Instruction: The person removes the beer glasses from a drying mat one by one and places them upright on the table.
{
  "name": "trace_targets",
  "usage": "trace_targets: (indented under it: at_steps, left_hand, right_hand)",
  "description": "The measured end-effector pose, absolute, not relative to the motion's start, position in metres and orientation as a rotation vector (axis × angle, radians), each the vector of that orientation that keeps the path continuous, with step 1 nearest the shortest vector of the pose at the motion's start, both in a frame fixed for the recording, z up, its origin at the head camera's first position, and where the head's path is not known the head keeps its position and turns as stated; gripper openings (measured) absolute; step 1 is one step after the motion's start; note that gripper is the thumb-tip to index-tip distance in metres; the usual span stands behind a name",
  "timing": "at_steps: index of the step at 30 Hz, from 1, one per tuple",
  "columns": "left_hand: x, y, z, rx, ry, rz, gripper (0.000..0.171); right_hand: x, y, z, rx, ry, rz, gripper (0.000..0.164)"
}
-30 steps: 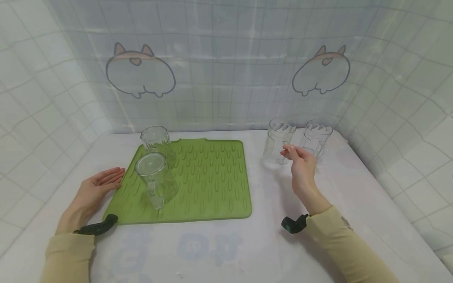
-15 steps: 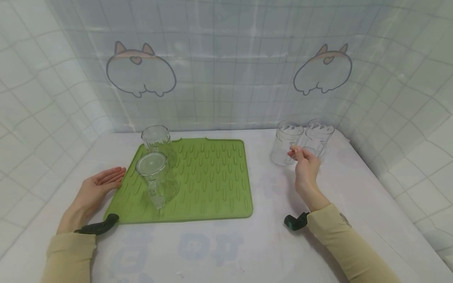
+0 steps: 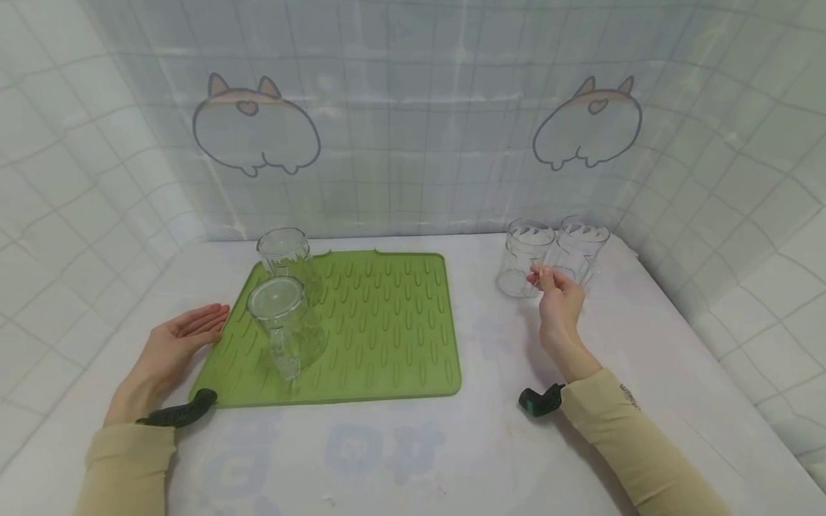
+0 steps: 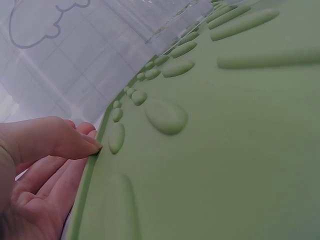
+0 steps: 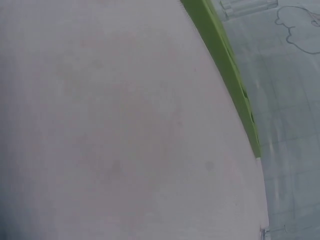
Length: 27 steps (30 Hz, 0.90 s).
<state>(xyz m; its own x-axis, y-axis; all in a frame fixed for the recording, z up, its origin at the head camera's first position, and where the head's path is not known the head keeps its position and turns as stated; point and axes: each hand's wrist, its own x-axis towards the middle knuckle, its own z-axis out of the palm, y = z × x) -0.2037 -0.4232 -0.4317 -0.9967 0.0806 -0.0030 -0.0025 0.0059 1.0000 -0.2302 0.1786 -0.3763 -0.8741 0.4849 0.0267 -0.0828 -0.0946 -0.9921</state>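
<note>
My right hand (image 3: 560, 304) pinches the handle of a clear glass mug (image 3: 521, 251), which stands upright at the back right. Close at its right is a second clear glass mug (image 3: 586, 244), partly hidden by my hand. My left hand (image 3: 177, 345) lies at the left edge of a green ridged mat (image 3: 387, 322), fingers fairly straight. In the left wrist view its thumb (image 4: 75, 142) touches the mat's raised rim. Two more glass mugs stand on the mat's left part: a front one (image 3: 277, 299) upside down, and one behind it (image 3: 284, 247).
A white cloth (image 3: 387, 444) with faint blue print covers the table. Behind it rises a grid-patterned curtain (image 3: 413, 143) with cartoon animal drawings, and similar sheets close in both sides. A dark wrist device (image 3: 540, 401) sticks out by the right sleeve.
My right hand has shifted the held mug to the right, closer to the second mug, mostly in the first half second. My left hand and the mat have stayed put.
</note>
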Motion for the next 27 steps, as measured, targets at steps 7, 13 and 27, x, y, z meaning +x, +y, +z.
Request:
trace_targets:
  at_steps: [7, 13, 27]
  left_hand:
    - [-0.2042, -0.424, -0.4305, 0.08, 2.214, 2.15, 0.071]
    - [-0.2057, -0.425, -0.4307, 0.079, 2.248, 2.144, 0.07]
    - [-0.2039, -0.4224, -0.4309, 0.047, 2.256, 2.116, 0.07]
  right_hand:
    - [-0.2347, 0.1819, -0.38, -0.418, -1.879, 1.959, 0.033]
    - [-0.2356, 0.1838, -0.3818, -0.367, -1.914, 1.975, 0.035]
    - [-0.2348, 0.1886, -0.3795, -0.387, -1.95, 2.017, 0.035]
